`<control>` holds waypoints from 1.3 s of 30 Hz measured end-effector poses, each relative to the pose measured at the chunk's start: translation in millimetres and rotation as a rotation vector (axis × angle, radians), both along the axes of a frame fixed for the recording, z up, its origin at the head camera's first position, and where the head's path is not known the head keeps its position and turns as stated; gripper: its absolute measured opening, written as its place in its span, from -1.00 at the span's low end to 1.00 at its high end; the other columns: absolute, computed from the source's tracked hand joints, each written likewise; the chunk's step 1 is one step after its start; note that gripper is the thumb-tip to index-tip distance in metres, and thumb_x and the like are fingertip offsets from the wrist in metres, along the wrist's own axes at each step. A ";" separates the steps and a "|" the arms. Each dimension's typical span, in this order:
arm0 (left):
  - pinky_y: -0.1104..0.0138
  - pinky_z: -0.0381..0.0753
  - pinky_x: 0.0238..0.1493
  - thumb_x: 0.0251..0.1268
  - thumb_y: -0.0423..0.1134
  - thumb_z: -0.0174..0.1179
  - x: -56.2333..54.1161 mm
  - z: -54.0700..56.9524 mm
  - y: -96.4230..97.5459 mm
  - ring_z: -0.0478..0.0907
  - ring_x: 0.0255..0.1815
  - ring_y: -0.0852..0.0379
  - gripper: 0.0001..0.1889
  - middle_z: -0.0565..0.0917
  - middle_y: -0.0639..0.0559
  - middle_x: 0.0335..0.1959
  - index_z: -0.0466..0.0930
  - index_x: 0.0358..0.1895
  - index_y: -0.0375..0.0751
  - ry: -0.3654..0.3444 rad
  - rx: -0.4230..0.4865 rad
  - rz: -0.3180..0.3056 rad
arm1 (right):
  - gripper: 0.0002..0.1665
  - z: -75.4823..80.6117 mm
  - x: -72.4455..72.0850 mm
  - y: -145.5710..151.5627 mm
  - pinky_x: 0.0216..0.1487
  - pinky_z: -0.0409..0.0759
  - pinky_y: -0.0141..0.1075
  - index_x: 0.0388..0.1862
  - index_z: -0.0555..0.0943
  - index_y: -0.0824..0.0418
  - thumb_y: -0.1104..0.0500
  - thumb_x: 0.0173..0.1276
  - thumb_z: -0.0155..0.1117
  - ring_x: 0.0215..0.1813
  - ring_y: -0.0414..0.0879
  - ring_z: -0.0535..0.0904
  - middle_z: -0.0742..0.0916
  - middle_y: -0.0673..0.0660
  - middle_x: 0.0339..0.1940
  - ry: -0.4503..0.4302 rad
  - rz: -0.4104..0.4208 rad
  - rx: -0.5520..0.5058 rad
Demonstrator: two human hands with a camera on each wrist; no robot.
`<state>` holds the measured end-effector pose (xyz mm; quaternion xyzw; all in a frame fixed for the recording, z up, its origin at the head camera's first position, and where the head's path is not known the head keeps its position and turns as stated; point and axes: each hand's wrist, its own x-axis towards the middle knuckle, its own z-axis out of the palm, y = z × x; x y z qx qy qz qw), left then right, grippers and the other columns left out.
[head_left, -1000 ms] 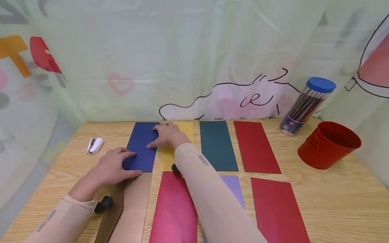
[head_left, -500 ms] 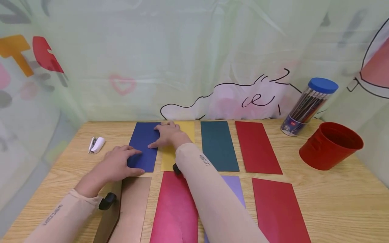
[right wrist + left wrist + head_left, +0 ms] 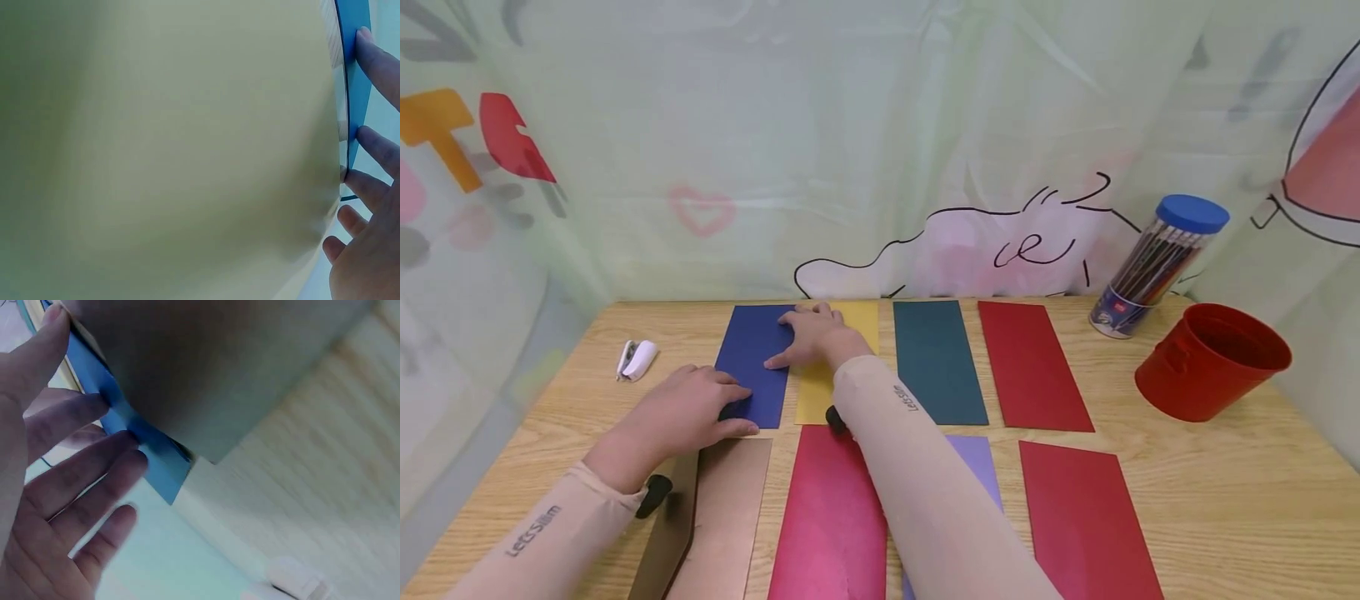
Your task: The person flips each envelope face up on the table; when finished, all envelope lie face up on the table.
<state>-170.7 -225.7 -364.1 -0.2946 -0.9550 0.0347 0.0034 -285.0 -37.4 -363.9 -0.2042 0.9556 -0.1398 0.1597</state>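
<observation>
A blue sheet [image 3: 751,342] of paper or card lies at the back left of the table. My left hand [image 3: 677,417] is at its front left corner, thumb at the near edge. In the left wrist view its fingers [image 3: 119,447] extend against the blue sheet. My right hand [image 3: 815,337] rests where the blue sheet meets a yellow sheet [image 3: 859,321], fingers spread, fingertips touching the blue in the right wrist view. Just in front lies a brown sheet [image 3: 730,517] with a darker brown, raised-looking strip [image 3: 664,533] along its left side, partly under my left wrist.
Green [image 3: 940,362] and red [image 3: 1036,367] sheets continue the back row. Pink-red [image 3: 827,517], purple [image 3: 973,458] and another red sheet [image 3: 1090,517] lie in front. A white stapler-like item [image 3: 637,360] is left; a pencil tub [image 3: 1150,267] and red bucket [image 3: 1210,367] stand right.
My left hand has shifted slightly right and its fingers have come down closer to the blue sheet. A narrow gap has appeared between the brown and blue sheets. My right hand stays put.
</observation>
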 end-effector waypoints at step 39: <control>0.35 0.63 -0.35 0.35 -0.41 0.30 24.8 27.0 -0.9 0.73 -0.08 -0.09 -0.42 0.64 -0.32 0.07 0.39 0.42 -0.35 -0.203 0.940 0.272 | 0.33 -3.6 -14.0 9.3 0.45 0.23 -0.05 0.67 0.01 0.09 -0.30 0.11 0.51 0.56 0.04 0.15 0.22 0.15 0.61 -0.131 -0.162 -0.728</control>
